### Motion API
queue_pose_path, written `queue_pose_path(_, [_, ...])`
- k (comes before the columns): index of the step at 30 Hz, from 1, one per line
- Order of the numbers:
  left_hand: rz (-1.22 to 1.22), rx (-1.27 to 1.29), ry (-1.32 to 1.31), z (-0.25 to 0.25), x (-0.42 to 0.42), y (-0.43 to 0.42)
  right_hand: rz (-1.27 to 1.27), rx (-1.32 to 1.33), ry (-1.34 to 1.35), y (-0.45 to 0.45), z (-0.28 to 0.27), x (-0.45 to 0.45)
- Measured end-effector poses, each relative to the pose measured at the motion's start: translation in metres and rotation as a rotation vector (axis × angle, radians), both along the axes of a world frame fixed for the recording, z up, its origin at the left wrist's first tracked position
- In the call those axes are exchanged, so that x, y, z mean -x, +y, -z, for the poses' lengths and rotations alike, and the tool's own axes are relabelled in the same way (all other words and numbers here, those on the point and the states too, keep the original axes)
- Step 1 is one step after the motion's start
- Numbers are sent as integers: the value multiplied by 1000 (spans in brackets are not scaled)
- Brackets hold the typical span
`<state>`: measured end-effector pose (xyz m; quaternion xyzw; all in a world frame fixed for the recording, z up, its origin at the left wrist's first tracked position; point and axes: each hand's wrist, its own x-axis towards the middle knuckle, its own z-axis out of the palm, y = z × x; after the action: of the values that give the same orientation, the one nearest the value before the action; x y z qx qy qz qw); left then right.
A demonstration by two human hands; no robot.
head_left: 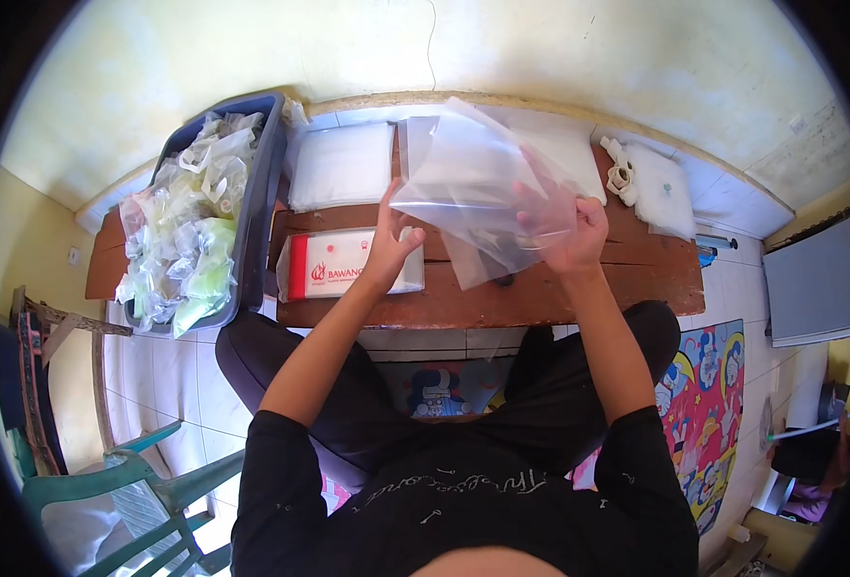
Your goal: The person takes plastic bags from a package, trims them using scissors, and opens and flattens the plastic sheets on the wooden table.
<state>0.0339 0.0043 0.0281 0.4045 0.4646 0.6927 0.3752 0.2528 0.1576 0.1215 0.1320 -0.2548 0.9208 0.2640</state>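
A clear plastic bag (463,183) is spread in the air over the wooden bench, tilted. My right hand (579,236) grips its right side, with some fingers showing through the film. At the bag's left corner is my left hand (392,245), thumb and fingers apart, the fingertips close to the film; whether they touch it I cannot tell. Below my left hand lies a white and red packet (334,266) printed "BAWANG". A stack of clear plastic sheets or bags (343,165) lies behind it. Another such stack (569,144) is partly hidden behind the raised bag.
A dark tub (269,159) heaped with crumpled plastic bags (199,216) stands at the left. The brown wooden bench (627,279) also bears a clear plastic pack (661,188) at the right, beside a twisted whitish bundle (619,178). A green chair (146,481) is at lower left.
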Motion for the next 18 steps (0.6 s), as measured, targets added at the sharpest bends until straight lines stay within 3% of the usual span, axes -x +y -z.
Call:
queue_pose_path(4, [-19,73,49,7,11,-1,52,34,71,23,31,-4])
queue_pose_path(6, [189,383,55,27,28,4,374,1,-312,33,49,-8])
queue_pose_path(7, [95,459,-10,16,21,3,374,1,-312,37,55,-9])
queue_pose_path(9, [102,548,-64,14,28,0,572,135,-559,44,71,-11])
queue_pose_path(13, [171,738,-133,14,33,2,629,238,-742,58,104,-17])
queue_pose_path(18, [325,688,6,6,33,-6,601,136,-835,54,100,-20])
